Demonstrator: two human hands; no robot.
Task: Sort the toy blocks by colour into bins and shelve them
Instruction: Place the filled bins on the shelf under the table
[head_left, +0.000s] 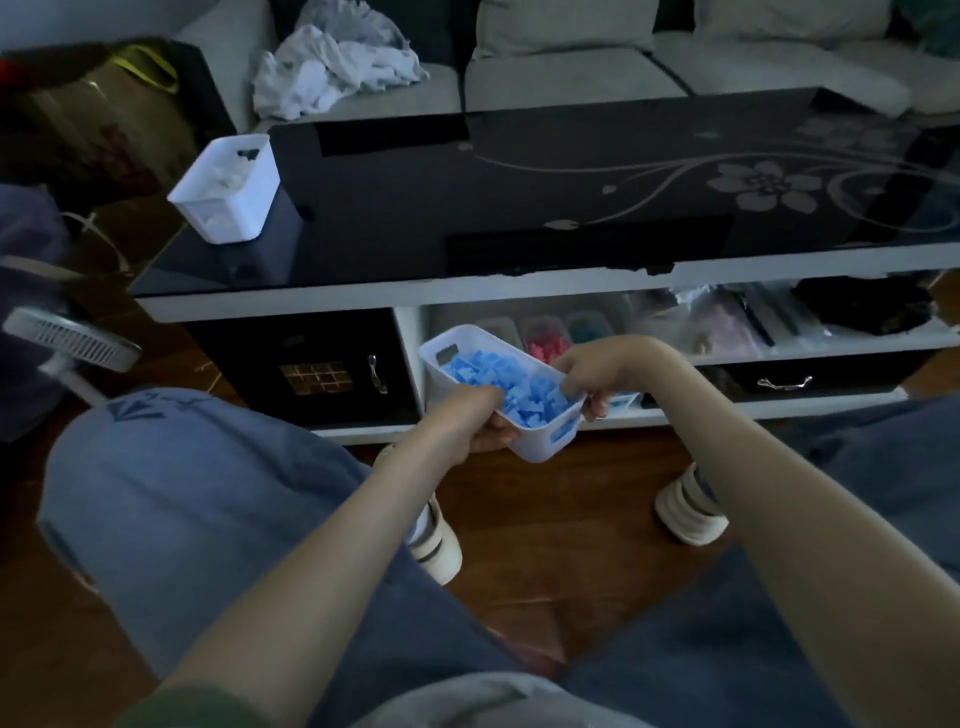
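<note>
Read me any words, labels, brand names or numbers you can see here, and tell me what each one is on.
None can be read.
Dark print on the jeans, left knee: too blurred to read.
Red marking on the paper bag: too dark and blurred.
The bin of blue blocks and the bin on the table: no label shows.

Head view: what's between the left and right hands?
The near end of the white bin, full of blue blocks; the left hand and right hand each grip it, as the head view shows.
</note>
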